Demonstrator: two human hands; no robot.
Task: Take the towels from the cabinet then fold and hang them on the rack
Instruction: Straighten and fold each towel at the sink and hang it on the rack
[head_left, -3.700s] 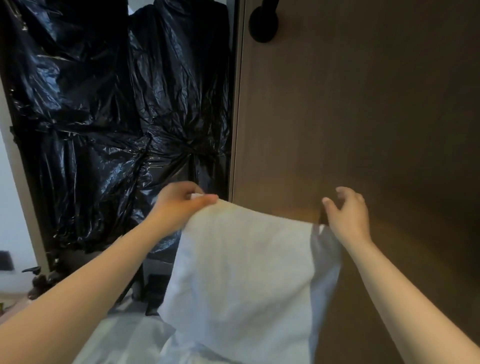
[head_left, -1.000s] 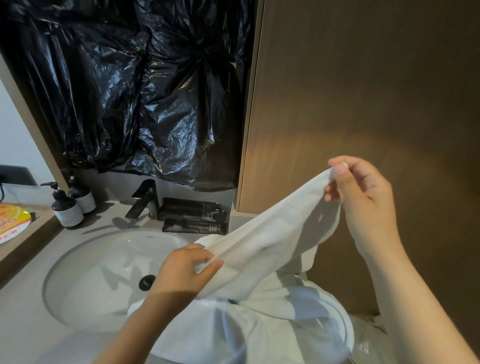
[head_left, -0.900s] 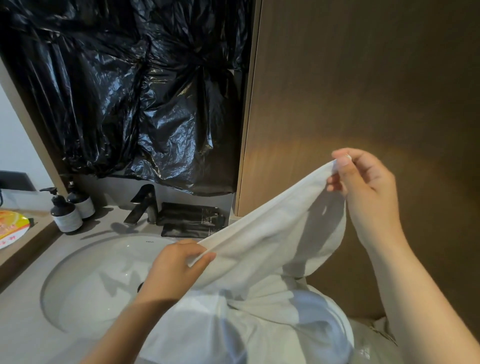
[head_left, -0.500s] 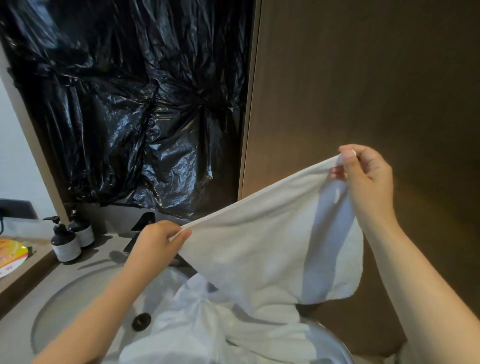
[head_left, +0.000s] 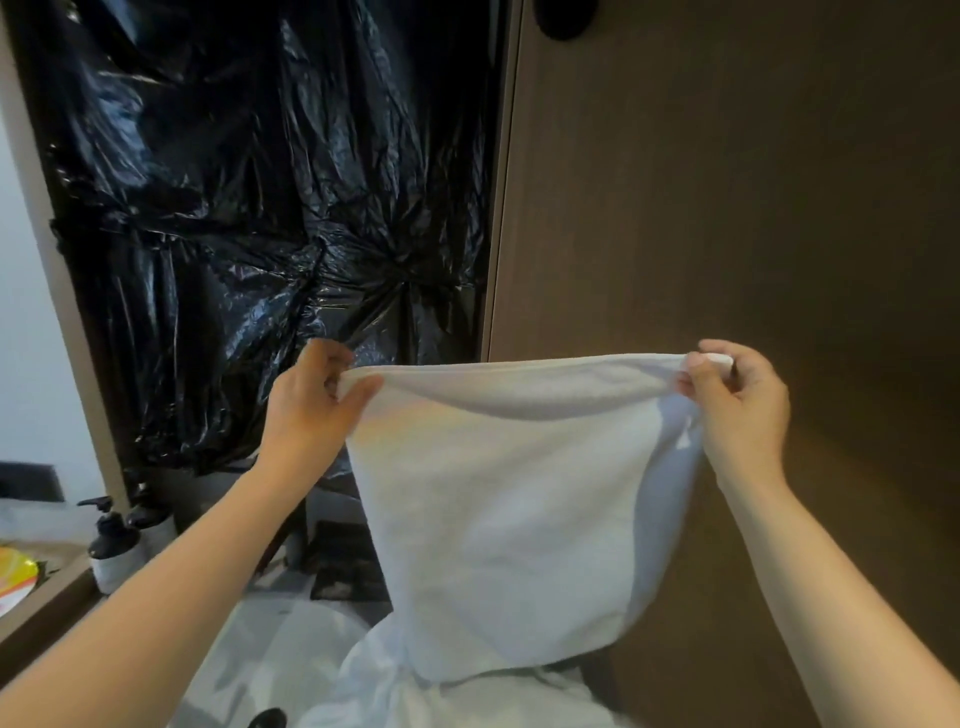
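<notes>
Head view: a grey countertop (head_left: 47, 613) with a white sink (head_left: 270, 670) is seen below crumpled black plastic sheeting (head_left: 270, 208), beside a brown wood-grain cabinet door (head_left: 727, 208). Two dark pump bottles (head_left: 111, 545) are stood at the countertop's back-left edge. One white towel (head_left: 509, 509) is held up in front of the door, its top edge stretched level, the rest hanging doubled above more white cloth (head_left: 467, 696) heaped at the sink's right rim. One top corner is pinched by the left hand (head_left: 311, 410), the other by the right hand (head_left: 743, 410), fingers closed on the fabric.
</notes>
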